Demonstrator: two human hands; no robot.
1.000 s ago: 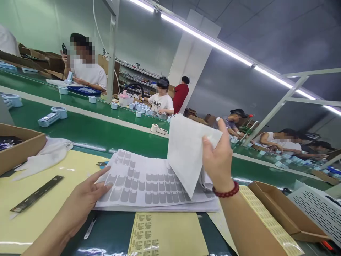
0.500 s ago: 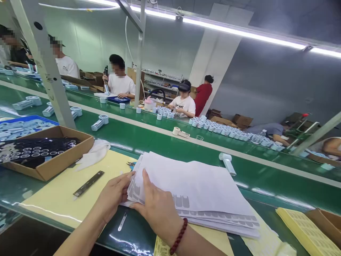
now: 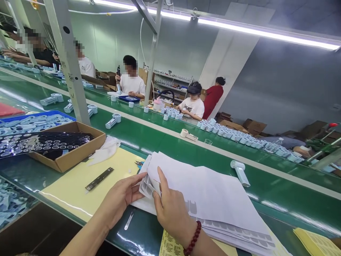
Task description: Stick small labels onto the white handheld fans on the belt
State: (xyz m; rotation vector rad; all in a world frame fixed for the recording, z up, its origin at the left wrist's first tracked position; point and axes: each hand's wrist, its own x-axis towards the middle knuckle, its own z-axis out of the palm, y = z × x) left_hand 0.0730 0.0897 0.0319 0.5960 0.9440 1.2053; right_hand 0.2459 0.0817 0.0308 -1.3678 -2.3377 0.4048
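Observation:
A stack of white paper sheets (image 3: 207,185) with grey cut-out shapes along the edges lies slightly askew on the bench before me. My left hand (image 3: 119,197) grips the left edge of the stack, its fingers against the curled corners. Over the near left corner, my right hand (image 3: 173,209) lifts and bends some sheets between thumb and index finger; a red bead bracelet (image 3: 194,238) is on that wrist. Parts of the sheets' edges are hidden by my fingers. Left of the hands, a dark steel ruler (image 3: 99,179) lies on yellow paper (image 3: 71,193).
At left stand a cardboard box (image 3: 66,156) with black ring-printed sheets and a blue tray (image 3: 71,117) of light-blue parts. A small metal strip (image 3: 129,220) lies near the front edge. The green conveyor (image 3: 160,133) carries light-blue housings; co-workers sit beyond it.
My view has swung slightly, shifting the scene rightward. The left corners of the sheets are now lifted and curled apart between my hands, where they lay flatter before.

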